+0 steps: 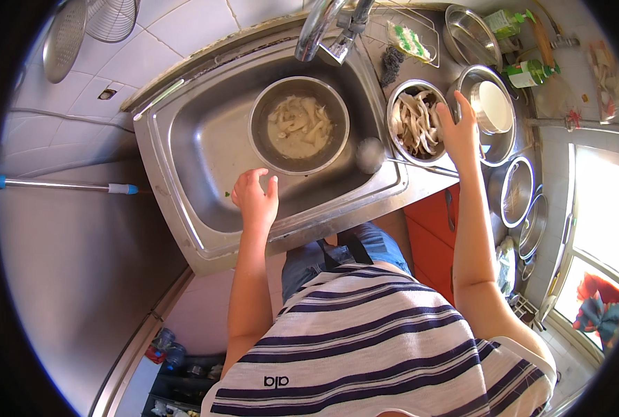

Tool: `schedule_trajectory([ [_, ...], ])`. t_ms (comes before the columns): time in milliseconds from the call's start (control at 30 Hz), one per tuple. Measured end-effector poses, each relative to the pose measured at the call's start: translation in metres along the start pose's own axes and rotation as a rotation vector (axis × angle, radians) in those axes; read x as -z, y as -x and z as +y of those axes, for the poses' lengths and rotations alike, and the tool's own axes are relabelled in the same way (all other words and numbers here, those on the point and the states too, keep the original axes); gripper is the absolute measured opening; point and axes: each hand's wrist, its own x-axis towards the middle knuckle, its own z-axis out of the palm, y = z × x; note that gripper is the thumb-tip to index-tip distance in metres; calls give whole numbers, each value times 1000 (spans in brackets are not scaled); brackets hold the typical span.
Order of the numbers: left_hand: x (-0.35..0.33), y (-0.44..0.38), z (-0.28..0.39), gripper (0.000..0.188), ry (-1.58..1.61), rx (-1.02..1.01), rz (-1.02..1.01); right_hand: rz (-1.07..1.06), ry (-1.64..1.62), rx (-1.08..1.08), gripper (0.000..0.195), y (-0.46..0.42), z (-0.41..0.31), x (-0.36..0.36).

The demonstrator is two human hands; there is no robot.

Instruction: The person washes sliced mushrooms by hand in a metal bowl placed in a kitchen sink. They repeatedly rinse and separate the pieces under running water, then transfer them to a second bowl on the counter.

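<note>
My left hand (256,200) hovers over the front of the stainless steel sink (210,135), fingers apart and nothing in them. Beyond it, a round metal bowl (257,140) stands in the sink, with pale torn mushroom pieces (301,125) in cloudy water. My right hand (461,136) is at the right rim of a smaller metal bowl (395,140) on the counter. Its thumb and forefinger are spread; whether it touches the rim is unclear. Greyish-brown mushroom strips (416,122) fill that bowl. A metal ladle (370,155) reaches over the sink's right edge, its handle passing in front of the bowl.
The faucet (314,31) overhangs the sink's back. Behind the right bowl lie a dark scouring pad (392,65) and a green-white sponge (411,40). Metal basins (471,34) and a pale round container (494,107) crowd the right. Green bottles (528,74) stand by the wall.
</note>
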Motion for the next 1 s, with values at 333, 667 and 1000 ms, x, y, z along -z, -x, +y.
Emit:
schedule_trajectory([
  [333,8,21,-1,29,-37,-9,-49,-740,-151,15,54,51,-75,-244],
  [667,9,67,-20,31,-2,82,-34,-999,-95,479,47,57,-42,-360],
  [1000,17,48,-15,33,-61,52,40,-981,-31,399,29,42,-57,-322],
])
